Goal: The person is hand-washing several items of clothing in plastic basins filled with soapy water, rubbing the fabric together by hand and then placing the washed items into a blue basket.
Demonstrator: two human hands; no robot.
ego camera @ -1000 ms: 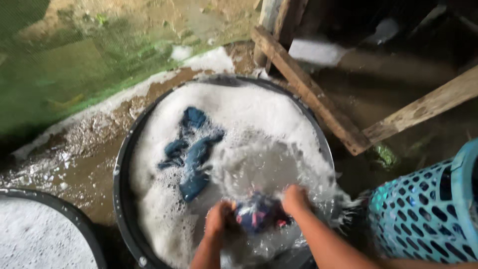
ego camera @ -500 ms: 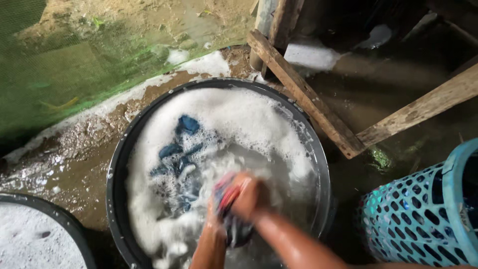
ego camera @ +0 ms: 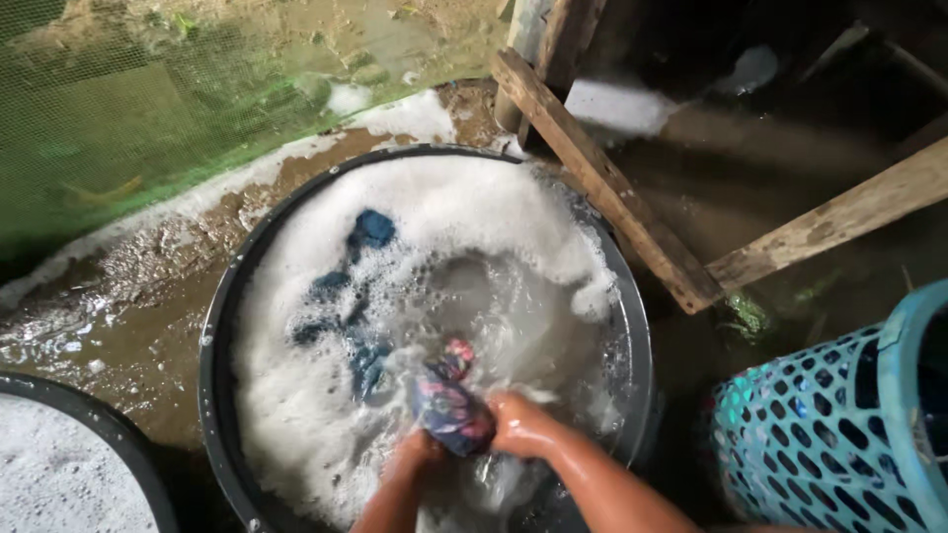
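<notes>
A large black round basin [ego camera: 215, 326] full of white suds sits on the wet ground. Blue cloth [ego camera: 372, 228] pokes out of the foam near the middle. At the basin's near side both my hands grip a dark, multicoloured patterned garment [ego camera: 446, 403] that is bunched up and dripping. My left hand [ego camera: 420, 451] holds its lower left end, partly under the foam. My right hand [ego camera: 518, 425] clasps its right side, just above the water.
A second black basin [ego camera: 118, 429] with suds sits at the lower left. A turquoise perforated laundry basket [ego camera: 820, 434] stands at the right. Wooden beams [ego camera: 602, 183] cross behind the basin. Green netting [ego camera: 128, 118] hangs at the upper left over muddy ground.
The garment was lifted and rubbed between my hands half a second ago; now both hands have come back down and nearer, with it low over the water.
</notes>
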